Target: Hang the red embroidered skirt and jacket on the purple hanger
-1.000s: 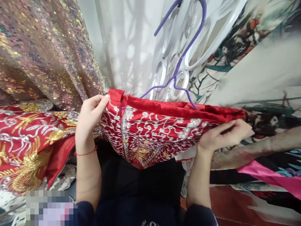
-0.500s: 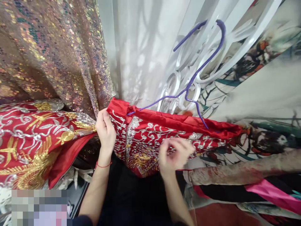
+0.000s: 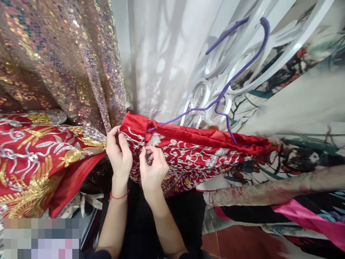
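Observation:
A red garment [image 3: 194,151] with silver and gold embroidery hangs on a purple wire hanger [image 3: 229,82]. My left hand [image 3: 118,153], with a red string on the wrist, grips the garment's left edge, fingers closed on the cloth. Right beside it, my right hand [image 3: 153,167] pinches the embroidered front just under the red waistband, near the hanger's left end. The two hands almost touch. What the right fingertips pinch beyond the cloth is too small to make out.
A sequined brown-gold fabric [image 3: 59,61] hangs at upper left. Another red embroidered garment [image 3: 35,154] lies at left. A white curtain [image 3: 161,54] and white scrollwork grille [image 3: 215,75] stand behind. Printed fabrics [image 3: 296,144] and pink cloth [image 3: 309,216] are at right, red floor tiles [image 3: 242,244] below.
My right hand has left the garment's right end and moved left to the waistband next to my left hand. The left hand has kept its hold on the left edge.

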{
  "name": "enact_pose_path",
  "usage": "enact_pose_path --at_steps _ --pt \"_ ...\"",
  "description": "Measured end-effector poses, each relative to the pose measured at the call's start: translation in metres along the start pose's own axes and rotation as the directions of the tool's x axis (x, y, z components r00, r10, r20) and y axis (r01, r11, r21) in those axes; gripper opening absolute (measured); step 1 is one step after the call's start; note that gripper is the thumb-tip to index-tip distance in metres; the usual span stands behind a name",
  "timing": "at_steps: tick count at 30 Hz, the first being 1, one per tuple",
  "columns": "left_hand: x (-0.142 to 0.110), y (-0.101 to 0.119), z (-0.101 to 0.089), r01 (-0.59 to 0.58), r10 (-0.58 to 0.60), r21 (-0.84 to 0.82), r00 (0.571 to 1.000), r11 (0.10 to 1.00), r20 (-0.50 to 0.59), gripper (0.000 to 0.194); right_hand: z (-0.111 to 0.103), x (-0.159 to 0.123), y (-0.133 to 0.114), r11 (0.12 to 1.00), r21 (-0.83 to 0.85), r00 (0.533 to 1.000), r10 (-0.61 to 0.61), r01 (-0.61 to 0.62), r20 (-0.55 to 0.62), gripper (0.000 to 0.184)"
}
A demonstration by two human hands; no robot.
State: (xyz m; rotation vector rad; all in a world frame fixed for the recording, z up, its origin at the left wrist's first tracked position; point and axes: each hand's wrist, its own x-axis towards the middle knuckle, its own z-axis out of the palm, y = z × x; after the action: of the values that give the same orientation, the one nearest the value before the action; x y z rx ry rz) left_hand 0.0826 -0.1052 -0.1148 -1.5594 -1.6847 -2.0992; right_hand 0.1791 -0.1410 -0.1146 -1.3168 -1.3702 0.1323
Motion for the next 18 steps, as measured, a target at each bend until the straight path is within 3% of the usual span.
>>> enact_pose_path --at_steps 4,8,10,14,18 --pt "-0.01 -0.008 0.002 -0.042 0.042 -0.064 0.999 0.997 0.005 0.035 -0.005 0.003 -0.008 0.991 -0.017 0.983 0.131 -0.13 0.128 0.014" --pt "-0.043 -0.01 0.004 -0.056 0.051 -0.033 0.989 0.998 -0.137 0.045 -0.011 0.007 -0.015 0.983 0.016 0.943 0.172 -0.185 0.286 0.023" --pt "-0.06 -0.009 0.004 -0.067 0.073 0.041 0.985 0.997 -0.158 0.037 -0.012 0.006 -0.016 0.976 0.075 0.933 0.169 -0.203 0.319 0.026" --pt "-0.067 -0.007 0.001 -0.09 0.092 0.089 0.996 0.992 -0.022 0.005 -0.012 0.001 -0.015 0.939 0.252 0.943 0.156 -0.233 0.293 0.028" --pt "-0.049 -0.005 -0.001 -0.076 0.067 0.045 0.982 0.996 0.178 0.021 -0.015 -0.001 -0.018 0.849 0.39 0.906 0.213 -0.357 0.366 0.028"
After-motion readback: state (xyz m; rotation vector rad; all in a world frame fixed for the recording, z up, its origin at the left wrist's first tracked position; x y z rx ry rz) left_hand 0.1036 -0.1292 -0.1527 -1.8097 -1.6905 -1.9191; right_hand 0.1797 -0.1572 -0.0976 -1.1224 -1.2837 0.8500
